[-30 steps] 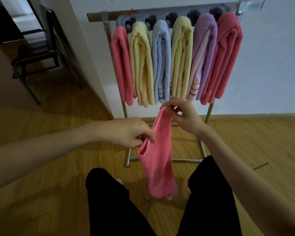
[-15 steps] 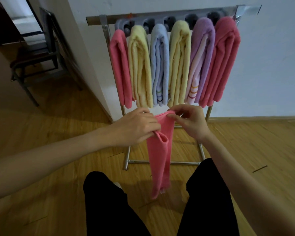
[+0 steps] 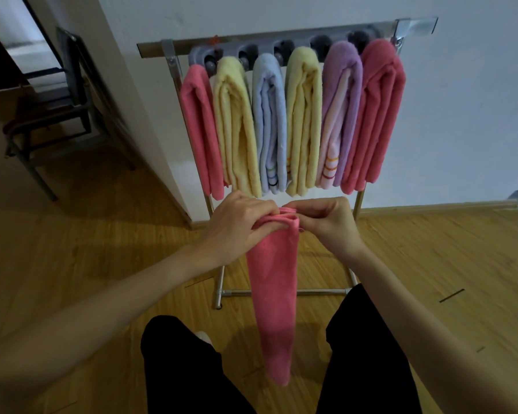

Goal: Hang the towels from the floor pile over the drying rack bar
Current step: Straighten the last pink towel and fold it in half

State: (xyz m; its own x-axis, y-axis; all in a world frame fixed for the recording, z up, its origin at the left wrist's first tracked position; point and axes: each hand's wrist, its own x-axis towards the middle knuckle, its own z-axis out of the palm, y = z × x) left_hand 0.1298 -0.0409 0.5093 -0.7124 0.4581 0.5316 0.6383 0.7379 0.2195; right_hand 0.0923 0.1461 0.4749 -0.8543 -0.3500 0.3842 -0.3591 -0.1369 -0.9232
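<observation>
The left hand [image 3: 237,225] and the right hand [image 3: 326,222] are pinched together on the top edge of a pink towel [image 3: 272,294], one on each side of the bunched fold, fingers closed tight on the cloth with no gap showing. The left thumb and forefinger press the gathered layers from the left; the right fingertips nip the same edge from the right, and the two hands nearly touch over it. The towel hangs straight down from that grip in a long narrow strip, its lower end free between the person's black trouser legs [image 3: 192,369], above the wooden floor [image 3: 72,264].

The hands are just below and in front of the drying rack [image 3: 281,34], under the hanging ends of the six towels already on its bar: pink [image 3: 201,130], yellow [image 3: 237,124], pale blue [image 3: 269,121], yellow, purple [image 3: 341,109] and pink, counted from the rack's left post. The held towel touches none of them.

The rack's bar itself is mostly covered by the towels, and the held towel hides part of the rack's lower crossbar. How many layers are pinched cannot be made out. Left of the rack, past the wall corner, a dark chair [image 3: 57,109] is dim and partly cut off.
</observation>
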